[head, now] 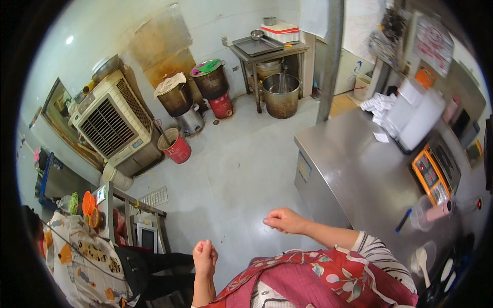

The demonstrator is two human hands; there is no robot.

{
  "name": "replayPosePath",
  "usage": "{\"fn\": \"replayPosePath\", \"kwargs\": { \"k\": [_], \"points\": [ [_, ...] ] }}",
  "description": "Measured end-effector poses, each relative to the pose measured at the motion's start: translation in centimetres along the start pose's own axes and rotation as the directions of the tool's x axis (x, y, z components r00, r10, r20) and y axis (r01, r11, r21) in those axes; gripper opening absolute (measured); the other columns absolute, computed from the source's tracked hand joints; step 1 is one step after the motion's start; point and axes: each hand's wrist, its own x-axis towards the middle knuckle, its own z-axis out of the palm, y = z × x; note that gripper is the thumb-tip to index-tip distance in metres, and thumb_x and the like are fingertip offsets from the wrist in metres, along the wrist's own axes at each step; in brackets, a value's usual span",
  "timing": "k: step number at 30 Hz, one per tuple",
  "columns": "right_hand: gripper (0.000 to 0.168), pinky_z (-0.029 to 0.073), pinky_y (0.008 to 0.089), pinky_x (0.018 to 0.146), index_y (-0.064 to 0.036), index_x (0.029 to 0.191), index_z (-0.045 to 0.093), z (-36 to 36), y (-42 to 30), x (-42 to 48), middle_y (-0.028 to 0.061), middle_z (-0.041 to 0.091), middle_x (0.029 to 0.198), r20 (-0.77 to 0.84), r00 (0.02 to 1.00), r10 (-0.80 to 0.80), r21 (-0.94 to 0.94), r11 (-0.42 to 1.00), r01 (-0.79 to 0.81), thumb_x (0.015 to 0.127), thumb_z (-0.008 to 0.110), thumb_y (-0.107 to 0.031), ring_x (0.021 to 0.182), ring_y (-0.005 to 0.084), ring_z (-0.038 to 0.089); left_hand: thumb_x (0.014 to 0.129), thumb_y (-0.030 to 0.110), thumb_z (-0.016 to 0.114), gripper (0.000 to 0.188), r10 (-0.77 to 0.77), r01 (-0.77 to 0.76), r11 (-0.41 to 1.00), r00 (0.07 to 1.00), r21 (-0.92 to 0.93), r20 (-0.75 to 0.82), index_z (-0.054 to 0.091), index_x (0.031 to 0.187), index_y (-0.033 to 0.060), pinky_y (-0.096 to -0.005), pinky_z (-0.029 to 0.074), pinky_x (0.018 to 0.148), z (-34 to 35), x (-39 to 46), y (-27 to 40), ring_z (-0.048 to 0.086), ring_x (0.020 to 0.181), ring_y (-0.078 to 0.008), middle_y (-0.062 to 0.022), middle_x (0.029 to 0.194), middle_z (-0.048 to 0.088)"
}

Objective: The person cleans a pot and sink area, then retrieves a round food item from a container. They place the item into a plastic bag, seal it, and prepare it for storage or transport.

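Note:
My left hand (205, 257) is raised in front of my body with its fingers curled into a loose fist. Nothing shows in it. Over the grey floor (238, 184) my right hand (285, 220) is also curled closed, and no object is visible in it. The two hands are apart, and neither touches anything. Nearest to the right hand is the stainless steel counter (346, 161). A red patterned apron (292, 281) covers my front.
At left, a person in a printed shirt (84, 261) stands by a worktable (109, 211). Beyond are an air cooler (111, 119), a red bucket (179, 148), and several large pots, one being an open stockpot (282, 104). A metal post (332, 65) rises behind the counter, which holds an orange scale (429, 173).

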Motion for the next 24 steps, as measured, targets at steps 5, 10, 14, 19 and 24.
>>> {"fn": "replayPosePath", "kwargs": {
  "k": [5, 10, 14, 19, 24],
  "points": [
    [0.013, 0.046, 0.0275, 0.074, -0.002, 0.087, 0.053, -0.6, -3.6, 11.1, 0.0052, 0.057, 0.081, 0.144, 0.919, -0.367, -0.049, 0.925, 0.377, 0.086, 0.048, -0.015, 0.077, 0.0133, 0.055, 0.091, 0.019, 0.045, 0.020, -0.054, 0.050, 0.994, 0.998, 0.100, 0.038, 0.055, 0.088, 0.0014, -0.0200, 0.028, 0.036, -0.1, 9.6, 1.9, 0.035, 0.039, -0.0077, -0.0005, 0.052, 0.043],
    [0.025, 0.039, 0.0364, 0.091, -0.006, 0.106, 0.055, -1.1, -8.3, 21.6, 0.0123, 0.055, 0.112, 0.388, 0.779, -0.493, -0.283, 0.740, 0.610, 0.084, 0.049, -0.014, 0.105, 0.0274, 0.050, 0.086, 0.006, 0.045, 0.020, -0.062, -0.271, 0.836, 0.818, 0.478, 0.572, 0.055, 0.101, -0.0001, -0.0271, 0.046, 0.062, 3.9, 21.4, 3.4, 0.055, 0.066, -0.0156, -0.0082, 0.078, 0.056],
    [0.032, 0.041, 0.0334, 0.090, -0.005, 0.116, 0.051, -5.3, -11.0, 26.7, 0.0103, 0.054, 0.116, 0.351, 0.865, -0.359, -0.403, 0.776, 0.486, 0.084, 0.053, -0.012, 0.106, 0.0213, 0.052, 0.086, 0.003, 0.044, 0.026, -0.047, -0.528, 0.755, 0.547, 0.388, 0.836, 0.052, 0.110, -0.0005, -0.0311, 0.047, 0.079, 8.4, 31.1, 7.2, 0.060, 0.084, -0.0201, -0.0132, 0.100, 0.058],
    [0.028, 0.047, 0.0247, 0.065, -0.003, 0.108, 0.055, -15.3, -11.9, 30.8, 0.0072, 0.061, 0.091, -0.180, 0.951, -0.251, -0.004, 0.967, 0.254, 0.085, 0.056, -0.018, 0.076, 0.0121, 0.059, 0.090, 0.009, 0.047, 0.034, -0.071, -0.033, 0.990, 0.723, 0.137, 0.687, 0.042, 0.123, 0.0023, -0.0340, 0.049, 0.078, 11.2, 40.7, 12.6, 0.061, 0.087, -0.0228, -0.0138, 0.108, 0.058],
    [0.015, 0.037, 0.0189, 0.040, -0.003, 0.088, 0.059, -25.3, -14.6, 34.2, 0.0011, 0.057, 0.070, -0.400, 0.913, -0.081, -0.013, 0.996, 0.083, 0.083, 0.059, -0.017, 0.057, 0.0054, 0.051, 0.089, 0.009, 0.048, 0.023, -0.069, 0.004, 0.992, 0.847, 0.124, 0.528, 0.051, 0.111, 0.0021, -0.0309, 0.049, 0.068, 13.4, 52.9, 13.1, 0.061, 0.075, -0.0203, -0.0120, 0.101, 0.059]
  ]
}}
